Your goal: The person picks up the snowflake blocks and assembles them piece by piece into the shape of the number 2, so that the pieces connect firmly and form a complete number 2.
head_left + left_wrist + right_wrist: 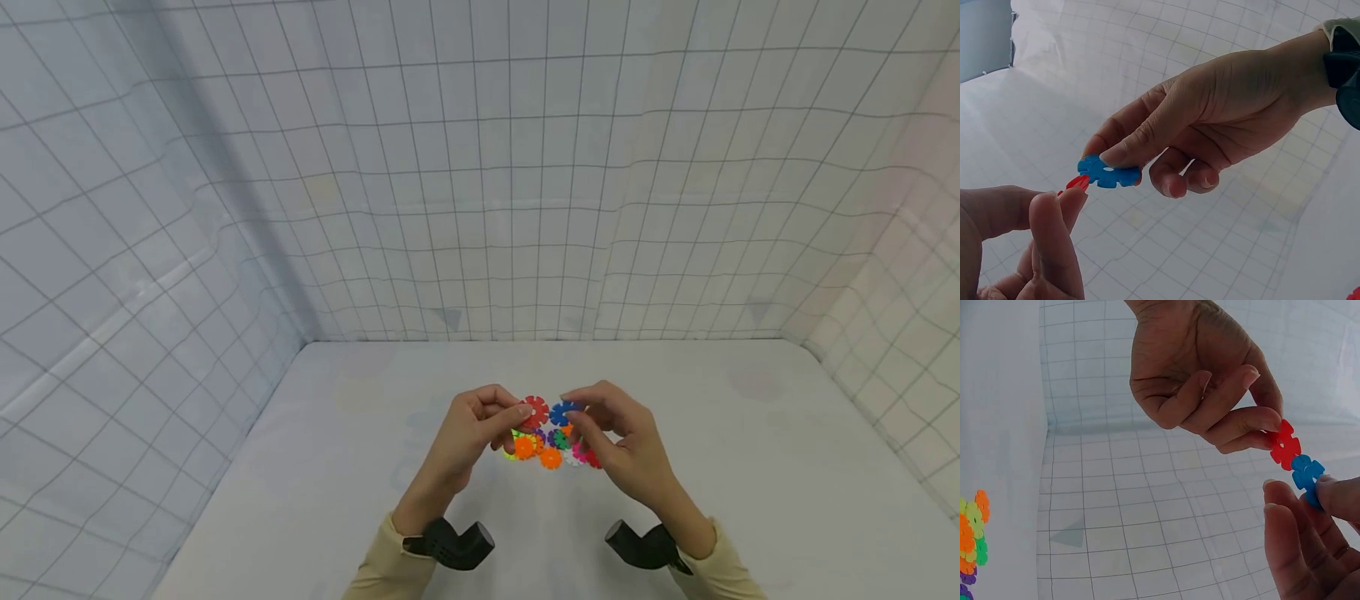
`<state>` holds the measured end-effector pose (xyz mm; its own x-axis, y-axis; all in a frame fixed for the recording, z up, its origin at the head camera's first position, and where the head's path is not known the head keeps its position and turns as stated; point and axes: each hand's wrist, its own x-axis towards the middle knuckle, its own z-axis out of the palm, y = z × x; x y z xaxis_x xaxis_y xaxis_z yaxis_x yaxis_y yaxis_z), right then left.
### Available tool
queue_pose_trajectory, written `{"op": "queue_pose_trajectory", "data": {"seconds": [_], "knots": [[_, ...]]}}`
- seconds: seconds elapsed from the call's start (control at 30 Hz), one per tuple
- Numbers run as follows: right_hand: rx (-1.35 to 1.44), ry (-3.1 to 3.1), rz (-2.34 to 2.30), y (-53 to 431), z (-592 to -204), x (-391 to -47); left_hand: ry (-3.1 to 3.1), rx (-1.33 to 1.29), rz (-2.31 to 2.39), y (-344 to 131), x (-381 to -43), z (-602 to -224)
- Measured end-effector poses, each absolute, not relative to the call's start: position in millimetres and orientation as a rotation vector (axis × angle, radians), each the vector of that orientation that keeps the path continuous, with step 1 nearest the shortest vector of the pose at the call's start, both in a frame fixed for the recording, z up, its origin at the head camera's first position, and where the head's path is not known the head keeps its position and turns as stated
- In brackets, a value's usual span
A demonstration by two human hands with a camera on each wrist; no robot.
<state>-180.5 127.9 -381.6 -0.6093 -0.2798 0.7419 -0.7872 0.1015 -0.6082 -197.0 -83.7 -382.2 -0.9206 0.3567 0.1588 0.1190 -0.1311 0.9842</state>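
Between thumb and fingers my left hand (472,429) pinches a red snowflake-shaped plastic disc (536,412), notched around its rim. A blue disc (564,412) of the same kind is pinched by my right hand (626,433). Both hands are raised over the table, facing each other. In the right wrist view the red disc (1285,446) and the blue disc (1307,478) meet edge to edge. The left wrist view shows the blue disc (1109,172) nearly flat under the right thumb, with the red disc (1076,183) seen edge-on beside it.
Below the hands lies a loose group of notched discs, among them an orange disc (551,458), a green disc (560,439) and a white one, partly hidden by the hands. The white table (337,467) is bordered by grid-patterned sheeting (480,167).
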Motion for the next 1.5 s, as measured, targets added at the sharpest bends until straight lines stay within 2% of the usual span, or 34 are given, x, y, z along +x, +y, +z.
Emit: {"op": "queue_pose_trajectory", "data": {"seconds": [0.13, 0.37, 0.67, 1.13, 1.5], "knots": [[1.075, -1.858, 1.497, 124.8, -373.2, -177.1, 1.939, 0.572, 2.166, -83.2, -196.5, -381.6], [1.117, -1.818, 1.502, 129.8, -392.3, -190.1, 1.938, 0.569, 2.158, -83.7, -196.5, -382.0], [1.166, -1.764, 1.406, 122.5, -367.1, -177.1, 1.933, 0.571, 2.158, -83.1, -194.9, -380.7], [1.189, -1.675, 1.427, 117.3, -374.2, -180.7, 1.876, 0.634, 2.221, -81.4, -195.7, -384.1], [1.097, -1.815, 1.472, 126.1, -397.6, -190.9, 1.928, 0.714, 2.232, -83.2, -195.9, -383.4]]}}
